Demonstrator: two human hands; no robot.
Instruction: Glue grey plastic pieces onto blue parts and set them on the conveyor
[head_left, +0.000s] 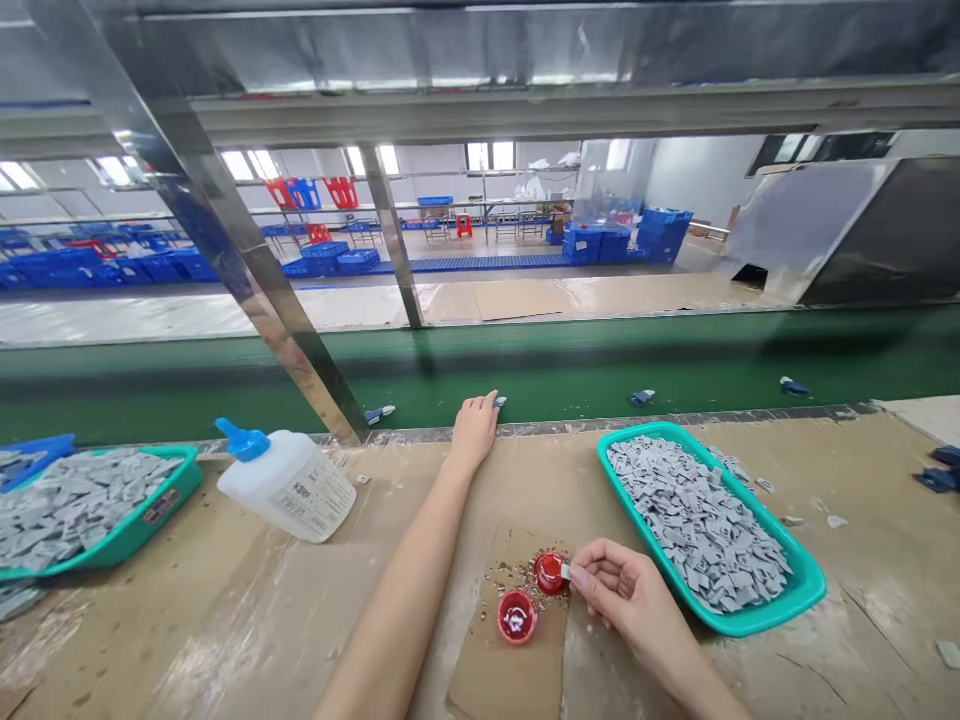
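Note:
My left hand (475, 428) is stretched forward to the edge of the green conveyor belt (570, 365), its fingertips on a small grey-blue piece (499, 402) lying there. My right hand (619, 585) is closed in a pinch on a small grey piece (566, 572) and holds it at a red cap (550, 572). A second red cap (517, 616) with liquid in it sits just left of that. Both caps rest on a strip of brown cardboard (510, 660).
A teal tray (802, 590) full of grey pieces lies to the right, another teal tray (142, 525) of them at the left. A white bottle with a blue nozzle (289, 485) lies tilted on the bench. Several loose pieces ride the belt. A slanted metal post (300, 350) rises ahead.

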